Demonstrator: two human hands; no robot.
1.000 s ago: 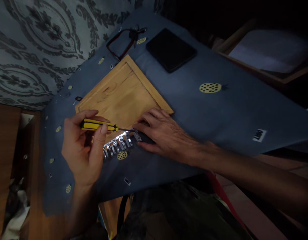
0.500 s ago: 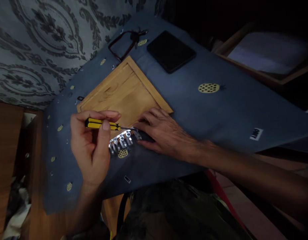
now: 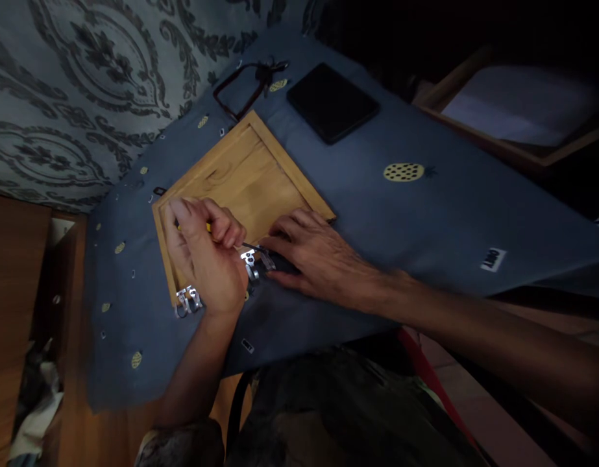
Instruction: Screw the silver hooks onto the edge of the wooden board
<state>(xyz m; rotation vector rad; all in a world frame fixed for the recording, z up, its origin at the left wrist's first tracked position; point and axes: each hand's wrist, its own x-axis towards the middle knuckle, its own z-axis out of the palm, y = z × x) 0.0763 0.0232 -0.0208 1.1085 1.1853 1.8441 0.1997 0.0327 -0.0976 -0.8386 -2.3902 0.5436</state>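
Note:
My left hand [image 3: 209,250] is closed around a screwdriver [image 3: 251,246], its yellow handle mostly hidden by the fingers. The dark shaft points right, its tip at a small shiny metal clip [image 3: 267,259] by my right fingertips. My right hand [image 3: 316,256] steadies this clip between thumb and fingers at the near edge of a wooden tray [image 3: 292,165]. Something dark lies under the right fingers; I cannot make it out. Another metal clip [image 3: 249,258] sits just left, and further curved clips [image 3: 187,299] show past my left wrist. My left hand covers the middle of the row.
A black flat tablet-like slab [image 3: 332,102] lies beyond the tray. Dark-framed glasses [image 3: 241,91] and what look like keys [image 3: 272,67] rest near the patterned wall. A blue pineapple-print cloth [image 3: 357,194] covers the table. At right is a wooden box [image 3: 547,155] holding pale sheets.
My left hand has turned over at the wrist and shifted right, rotating the screwdriver handle, and now covers part of the clip row. My right hand has stayed in place.

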